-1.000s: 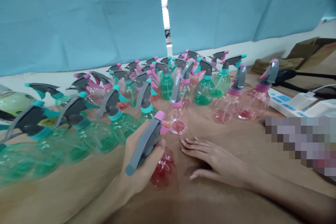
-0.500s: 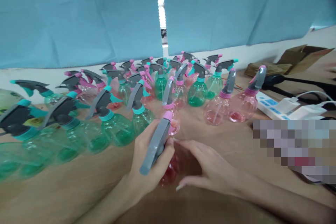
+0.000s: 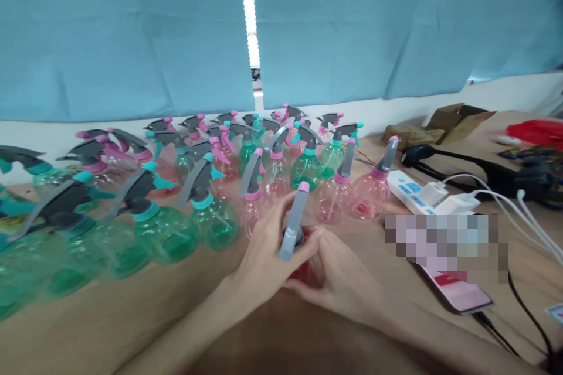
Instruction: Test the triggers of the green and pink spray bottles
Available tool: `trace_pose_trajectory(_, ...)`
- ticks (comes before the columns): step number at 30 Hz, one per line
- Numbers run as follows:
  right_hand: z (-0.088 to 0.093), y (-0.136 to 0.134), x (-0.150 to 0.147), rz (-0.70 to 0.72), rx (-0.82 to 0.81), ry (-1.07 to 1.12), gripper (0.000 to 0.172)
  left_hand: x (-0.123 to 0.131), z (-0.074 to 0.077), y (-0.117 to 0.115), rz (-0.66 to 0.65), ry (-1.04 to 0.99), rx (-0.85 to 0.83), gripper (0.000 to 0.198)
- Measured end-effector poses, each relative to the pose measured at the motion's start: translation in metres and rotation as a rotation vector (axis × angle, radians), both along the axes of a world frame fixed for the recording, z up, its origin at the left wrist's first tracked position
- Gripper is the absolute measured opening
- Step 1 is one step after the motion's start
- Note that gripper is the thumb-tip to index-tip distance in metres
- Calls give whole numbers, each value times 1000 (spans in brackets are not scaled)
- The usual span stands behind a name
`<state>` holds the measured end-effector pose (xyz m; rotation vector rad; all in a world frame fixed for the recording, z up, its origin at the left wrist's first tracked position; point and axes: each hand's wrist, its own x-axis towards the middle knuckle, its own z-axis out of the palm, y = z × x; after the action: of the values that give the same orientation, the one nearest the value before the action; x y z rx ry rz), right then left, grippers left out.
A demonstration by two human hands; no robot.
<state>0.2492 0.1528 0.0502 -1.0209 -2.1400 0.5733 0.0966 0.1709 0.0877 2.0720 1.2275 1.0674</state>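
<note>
In front of me is a pink spray bottle (image 3: 295, 220) with a grey trigger head and a pink nozzle. My left hand (image 3: 268, 246) is closed around its neck, just under the head. Lower down, my right hand (image 3: 338, 272) curves about the pink body from the right, thumb and fingers against it. Much of the body is hidden by my hands. Just beyond stands another pink spray bottle (image 3: 253, 193). A green spray bottle (image 3: 215, 220) is to the left of my left hand, and two pink bottles (image 3: 334, 196) stand behind my right hand.
Rows of green and pink spray bottles (image 3: 167, 234) fill the left and back. To the right lie a power strip (image 3: 407, 190) with white chargers, a phone (image 3: 461, 293), cables and a black headset-like object (image 3: 466, 167). Behind are a cardboard box (image 3: 460, 120) and a blue curtain (image 3: 329, 29).
My right hand has closed in on the bottle's body, where before it was apart with fingers spread. The bottle is more upright. The view has swung to the right.
</note>
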Motion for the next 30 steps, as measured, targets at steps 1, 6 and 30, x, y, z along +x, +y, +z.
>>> trace_pose_trajectory(1, 1, 3, 4, 0, -1, 1, 41, 0, 1, 1, 1, 19, -17, 56)
trace_pose_trajectory(6, 5, 20, 16, -88, 104, -90, 43, -16, -12, -13, 77, 12, -25, 54)
trace_pose_trajectory(30, 8, 67, 4, -368, 183, -297, 60, -44, -58, -56, 185, 85, -5, 15)
